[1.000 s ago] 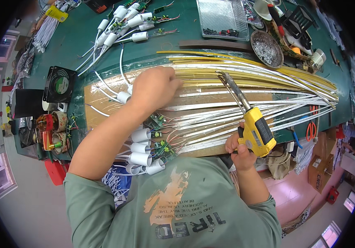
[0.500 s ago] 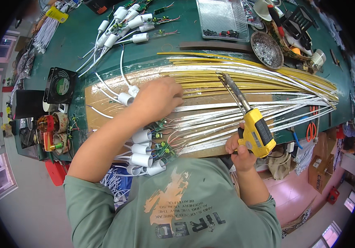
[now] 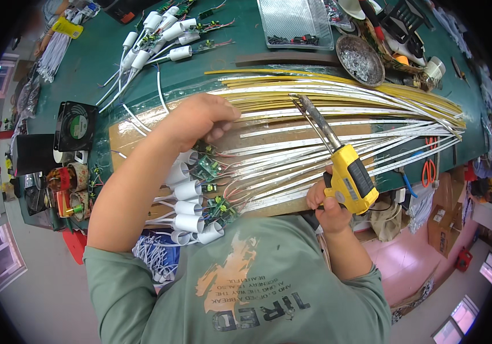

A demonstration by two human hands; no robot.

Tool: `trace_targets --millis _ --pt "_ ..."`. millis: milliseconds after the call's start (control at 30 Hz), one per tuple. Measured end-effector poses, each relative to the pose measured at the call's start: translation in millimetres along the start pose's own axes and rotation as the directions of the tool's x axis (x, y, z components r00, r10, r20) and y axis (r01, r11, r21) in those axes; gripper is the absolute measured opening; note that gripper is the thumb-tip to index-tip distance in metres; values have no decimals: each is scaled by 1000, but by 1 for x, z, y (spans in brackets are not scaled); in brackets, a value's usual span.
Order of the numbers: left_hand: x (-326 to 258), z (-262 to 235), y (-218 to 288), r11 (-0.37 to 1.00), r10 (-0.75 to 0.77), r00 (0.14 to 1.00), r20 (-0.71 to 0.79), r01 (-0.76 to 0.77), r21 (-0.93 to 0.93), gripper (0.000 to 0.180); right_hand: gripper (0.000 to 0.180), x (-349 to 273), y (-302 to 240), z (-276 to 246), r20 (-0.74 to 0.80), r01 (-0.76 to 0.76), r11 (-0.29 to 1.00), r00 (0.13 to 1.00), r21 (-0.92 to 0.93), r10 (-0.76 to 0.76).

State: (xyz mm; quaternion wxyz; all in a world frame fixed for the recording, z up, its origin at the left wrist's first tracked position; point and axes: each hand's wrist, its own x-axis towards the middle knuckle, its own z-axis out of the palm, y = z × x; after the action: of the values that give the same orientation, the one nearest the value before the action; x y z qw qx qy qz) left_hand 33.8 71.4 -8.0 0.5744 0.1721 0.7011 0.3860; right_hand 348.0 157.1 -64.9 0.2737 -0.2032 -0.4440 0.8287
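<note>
My right hand (image 3: 332, 207) grips a yellow-and-black soldering gun (image 3: 353, 179), its long metal tip pointing up and left over the strips. Left of it, my left hand (image 3: 204, 119) is closed, fingertips curled together at the left ends of the strips; what they hold, if anything, is hidden. Flat white LED strips (image 3: 309, 146) fan across a brown board, with yellow-backed strips (image 3: 337, 86) behind them. Under and beside my left forearm lie several white cylindrical caps (image 3: 187, 190) with white wires and small green circuit boards (image 3: 220, 210). Thin red wires run from the boards toward the strips.
More wired white caps (image 3: 171, 31) lie at the back left. A clear plastic tray (image 3: 297, 23) and a metal bowl (image 3: 360, 60) stand at the back. A black fan (image 3: 76, 126) is on the left; orange-handled scissors (image 3: 428, 172) lie on the right.
My left hand has shifted left and slightly away from me, and the caps beside its wrist are now covered. The soldering gun stays in my right hand, nearly still. The whole view has shifted slightly.
</note>
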Motion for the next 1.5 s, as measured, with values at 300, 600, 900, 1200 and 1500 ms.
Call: trace_targets --millis 300,600,900,1200,1500 --pt "-6 29 -4 513 433 875 -219 -39 857 29 70 1 -1 1 0 -15 1000 1000 1 15" --pt "-41 78 -13 298 691 689 218 -546 783 55 71 1 0 -3 12 42 996 999 80 -44" --pt "-57 120 -15 153 533 788 309 -448 881 85 72 -18 -19 -21 -161 261 961 956 89 -245" --pt "-31 136 -31 91 365 898 244 -295 951 42 66 -30 -53 -43 -308 441 894 842 -79 -443" --pt "-22 117 -6 288 392 892 227 -353 890 25 69 -72 -72 -69 -382 488 863 778 -131 -498"
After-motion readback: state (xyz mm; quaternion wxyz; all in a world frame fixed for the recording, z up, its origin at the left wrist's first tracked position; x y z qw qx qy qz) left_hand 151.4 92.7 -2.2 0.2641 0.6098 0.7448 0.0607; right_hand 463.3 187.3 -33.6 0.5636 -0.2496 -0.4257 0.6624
